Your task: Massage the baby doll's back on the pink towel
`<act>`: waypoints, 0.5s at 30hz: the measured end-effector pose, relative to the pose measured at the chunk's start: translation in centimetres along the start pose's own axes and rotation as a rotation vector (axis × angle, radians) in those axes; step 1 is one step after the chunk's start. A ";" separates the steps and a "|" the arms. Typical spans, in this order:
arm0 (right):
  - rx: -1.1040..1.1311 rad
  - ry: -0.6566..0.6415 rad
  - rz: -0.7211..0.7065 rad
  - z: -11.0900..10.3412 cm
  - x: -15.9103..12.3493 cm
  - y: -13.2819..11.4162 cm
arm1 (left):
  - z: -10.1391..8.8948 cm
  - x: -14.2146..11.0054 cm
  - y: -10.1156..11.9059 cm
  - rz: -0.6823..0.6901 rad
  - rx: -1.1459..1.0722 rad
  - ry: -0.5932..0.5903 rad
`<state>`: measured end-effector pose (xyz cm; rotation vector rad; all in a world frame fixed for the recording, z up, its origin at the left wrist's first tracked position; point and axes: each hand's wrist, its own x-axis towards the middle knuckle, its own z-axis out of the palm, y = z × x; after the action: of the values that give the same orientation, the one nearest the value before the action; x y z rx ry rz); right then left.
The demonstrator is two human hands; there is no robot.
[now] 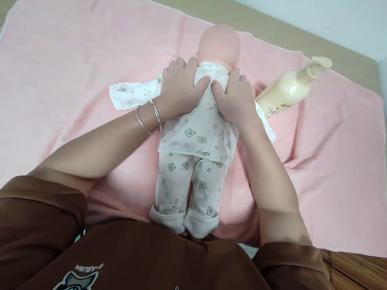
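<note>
In the centre of the frame, the doll (202, 126) lies on a pink blanket (84, 42), its shoulders clasped by the left hand (181, 87) and right hand (237, 97), fingers curled over them, thumbs on the upper torso. Even, gentle pressure from both thumbs likely serves best here. The doll's long axis runs nearly vertical, head toward the top, feet toward the bottom; no face shows.

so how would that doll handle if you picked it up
The doll may be slippery at its smooth, bare head. Its sleeves, lying flat, would probably flop. Its loose shirt could slide if gripped alone.
</note>
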<state>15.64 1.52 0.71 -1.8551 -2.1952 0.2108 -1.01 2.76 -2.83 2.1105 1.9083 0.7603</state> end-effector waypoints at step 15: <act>-0.011 0.043 -0.010 0.5 -0.2 0.5 | -1.2 -0.8 1.1 -0.017 0.046 0.013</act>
<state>15.97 1.46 0.14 -1.8371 -2.1805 0.1559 -0.62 1.62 -1.50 2.1180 1.9664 0.7358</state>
